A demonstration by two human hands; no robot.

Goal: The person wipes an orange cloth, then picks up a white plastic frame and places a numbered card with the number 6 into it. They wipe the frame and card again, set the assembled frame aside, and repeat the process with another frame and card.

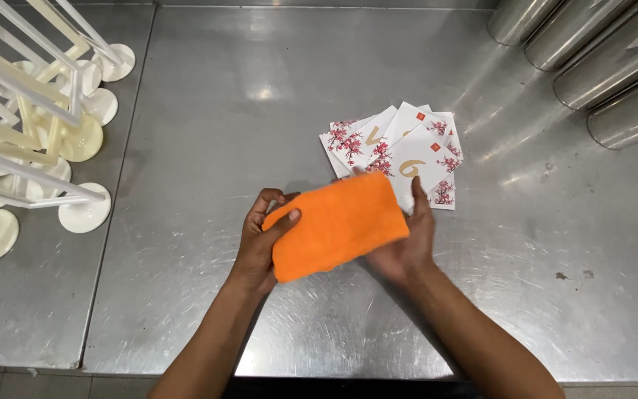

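A folded orange cloth [337, 225] is held above the steel table [260, 111] between both hands. My left hand [260, 240] grips its left end, thumb on top. Under the cloth's right end lies my right hand [407, 247], palm up with the thumb rising along the cloth's edge. Just behind the cloth, a fanned pile of white cards [407, 148] with pink blossom prints and gold figures rests on the table, partly hidden by the cloth.
White and cream plastic stands [86, 214] with round bases crowd the left side beside a white frame [23, 89]. Several steel cylinders [607, 59] lie at the back right. A seam [123, 170] splits the table into two sheets.
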